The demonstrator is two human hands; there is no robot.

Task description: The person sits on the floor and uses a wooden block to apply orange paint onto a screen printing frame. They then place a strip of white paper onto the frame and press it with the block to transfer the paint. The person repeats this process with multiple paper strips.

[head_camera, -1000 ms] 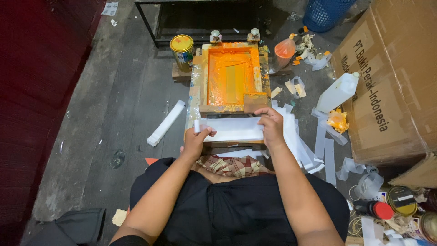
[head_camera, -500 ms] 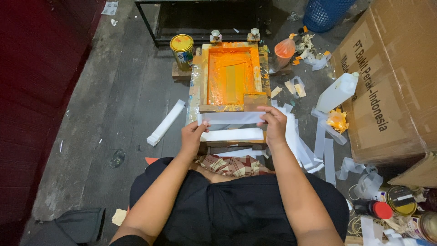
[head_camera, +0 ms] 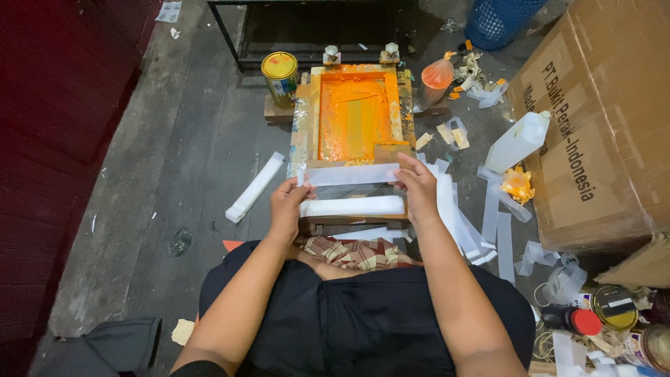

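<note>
- Head camera, looking down: the left hand (head_camera: 287,202) pinches the left end of a long, thin, translucent white strip (head_camera: 351,174), thumb and fingers closed on its edge.
- The right hand (head_camera: 419,187) pinches the right end of the same strip, fingers curled over it, so the strip is stretched level between both hands.
- The strip lies across the near edge of a wooden screen-printing frame coated in orange ink (head_camera: 352,119), which sits on the grey concrete floor (head_camera: 174,160).
- Just below the strip, between the two hands, rests a stack of similar white strips (head_camera: 352,206) on a wooden base.
- A yellow-lidded tin can (head_camera: 280,75) stands just beside the frame's far left corner.
- A separate white strip bundle (head_camera: 255,187) lies on the floor to the left of the frame.
- To the right: a white plastic bottle (head_camera: 518,142), loose white strips (head_camera: 481,223) scattered near it, and a large brown cardboard box (head_camera: 600,126).
- A blue mesh basket (head_camera: 499,19) stands at the far right top.
- The person sits with dark clothing over the lap and a patterned cloth (head_camera: 356,253) showing near the base.
</note>
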